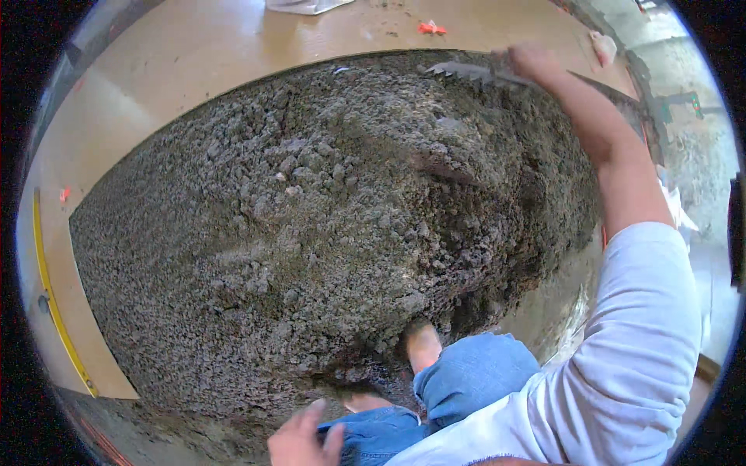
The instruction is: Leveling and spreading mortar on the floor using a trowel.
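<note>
My right hand (pixel 527 64) is closed on a metal tool with a toothed edge (pixel 466 71), stretched out to the far top right of a bed of rough grey-brown mortar (pixel 272 217). My left hand (pixel 307 436), slightly blurred, is low at the bottom centre beside my jeans, its fingers apart with nothing visible in them. My lower legs are at the near part of the mortar, where it is darker and lumpier.
Beige tiles (pixel 171 62) border the mortar at the far side and left, with small red pieces (pixel 431 28) on them. A yellow level (pixel 58 311) lies along the left. A pale bag (pixel 307 5) stands at the top; a rough concrete wall (pixel 691 147) is at the right.
</note>
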Available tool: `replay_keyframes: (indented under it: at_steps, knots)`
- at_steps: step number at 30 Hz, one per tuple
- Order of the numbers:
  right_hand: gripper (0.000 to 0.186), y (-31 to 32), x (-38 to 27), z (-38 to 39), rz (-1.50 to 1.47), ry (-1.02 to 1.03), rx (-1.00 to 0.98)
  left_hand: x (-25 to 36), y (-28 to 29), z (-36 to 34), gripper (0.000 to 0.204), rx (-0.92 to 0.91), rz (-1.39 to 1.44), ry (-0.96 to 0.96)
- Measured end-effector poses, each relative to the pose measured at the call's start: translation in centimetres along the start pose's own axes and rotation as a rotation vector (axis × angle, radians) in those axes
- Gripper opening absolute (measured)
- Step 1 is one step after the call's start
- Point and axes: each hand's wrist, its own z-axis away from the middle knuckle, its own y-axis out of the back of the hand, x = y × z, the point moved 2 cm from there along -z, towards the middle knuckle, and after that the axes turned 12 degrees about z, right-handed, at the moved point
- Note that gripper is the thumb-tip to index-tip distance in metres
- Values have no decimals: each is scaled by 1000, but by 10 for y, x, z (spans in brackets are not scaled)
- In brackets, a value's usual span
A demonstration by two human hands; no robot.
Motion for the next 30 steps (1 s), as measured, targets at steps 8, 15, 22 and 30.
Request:
replay_keyframes:
  at_steps: [8, 15, 22, 30]
  knots:
    - [32, -42, -61, 269, -1156, -559, -562, -29, -39, -56, 44, -361, -405, 53]
    - [44, 107, -162, 417, -1849, -897, -861, -14, -54, -104, 37, -427, -586, -72]
    - [15, 73, -201, 273, -1962, -775, -547, 28, -92, -128, 43, -467, -611, -285]
    - [16, 58, -229, 271, -1849, -904, -241, 33, -89, -124, 43, -492, -643, -273]
